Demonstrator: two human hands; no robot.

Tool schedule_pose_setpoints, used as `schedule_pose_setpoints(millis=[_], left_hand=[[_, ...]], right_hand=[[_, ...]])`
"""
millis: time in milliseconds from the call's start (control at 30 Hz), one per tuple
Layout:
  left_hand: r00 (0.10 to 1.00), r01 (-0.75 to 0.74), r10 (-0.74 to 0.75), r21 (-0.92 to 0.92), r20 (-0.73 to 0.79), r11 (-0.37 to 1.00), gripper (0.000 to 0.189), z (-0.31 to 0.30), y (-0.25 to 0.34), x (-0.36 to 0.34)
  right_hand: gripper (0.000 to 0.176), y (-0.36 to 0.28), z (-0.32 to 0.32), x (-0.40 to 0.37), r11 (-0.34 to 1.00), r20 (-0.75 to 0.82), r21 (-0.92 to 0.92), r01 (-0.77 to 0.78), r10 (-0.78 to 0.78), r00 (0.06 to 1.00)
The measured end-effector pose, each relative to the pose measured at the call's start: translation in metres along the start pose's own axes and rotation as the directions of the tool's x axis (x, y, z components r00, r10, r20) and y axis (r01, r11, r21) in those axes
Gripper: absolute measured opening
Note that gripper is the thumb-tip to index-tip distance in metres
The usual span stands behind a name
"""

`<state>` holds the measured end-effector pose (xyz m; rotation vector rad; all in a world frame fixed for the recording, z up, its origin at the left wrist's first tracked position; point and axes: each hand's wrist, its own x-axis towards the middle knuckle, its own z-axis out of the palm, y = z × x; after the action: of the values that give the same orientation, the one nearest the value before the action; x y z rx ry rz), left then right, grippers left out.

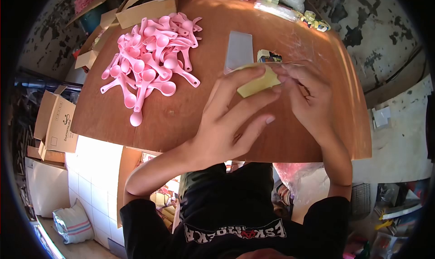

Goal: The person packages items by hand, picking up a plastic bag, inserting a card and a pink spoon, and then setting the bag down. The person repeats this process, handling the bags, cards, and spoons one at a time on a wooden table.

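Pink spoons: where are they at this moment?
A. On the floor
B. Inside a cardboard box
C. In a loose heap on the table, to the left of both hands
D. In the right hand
C: the pink spoons lie in a heap on the bare wooden table, apart from the left hand, whose grip is on a yellow piece that the right hand touches at its edge.

Left hand (pixel 233 118) curled, fingers pinching; right hand (pixel 308 98) pinching too — fingertips meeting; elbows bent.
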<state>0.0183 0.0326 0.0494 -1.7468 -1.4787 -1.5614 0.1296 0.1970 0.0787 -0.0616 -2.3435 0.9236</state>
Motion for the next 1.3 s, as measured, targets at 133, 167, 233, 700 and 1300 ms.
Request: schedule_pose_setpoints(millis=[133, 167, 233, 700, 1300], left_hand=[[0.668, 0.726, -0.565, -0.593, 0.485, 0.349, 0.034, -0.001, 0.021, -0.031], [0.667, 0.725, -0.569, -0.597, 0.481, 0.345, 0.034, 0.008, 0.019, -0.034], [0.712, 0.229, -0.536, -0.872, 0.453, -0.433, 0.053, 0.027, 0.009, -0.043], [0.527, 0.107, -0.727, -0.883, 0.440, -0.456, 0.043, 0.032, -0.011, -0.055], [0.225, -0.067, -0.973, -0.995, 0.058, -0.075, 0.031, 0.000, -0.015, -0.070]], right_hand=[[0.018, -0.018, -0.001, -0.016, 0.873, -0.199, -0.401, 0.278, -0.379, 0.904], [0.018, -0.018, 0.004, -0.024, 0.873, -0.192, -0.399, 0.280, -0.379, 0.905], [0.024, -0.012, 0.020, -0.038, 0.902, -0.090, -0.216, 0.373, -0.399, 0.913], [0.031, -0.003, 0.046, -0.052, 0.584, 0.350, -0.547, 0.600, -0.491, 0.798], [0.021, -0.023, 0.027, -0.008, 0.724, 0.182, -0.384, 0.573, -0.549, 0.816]])
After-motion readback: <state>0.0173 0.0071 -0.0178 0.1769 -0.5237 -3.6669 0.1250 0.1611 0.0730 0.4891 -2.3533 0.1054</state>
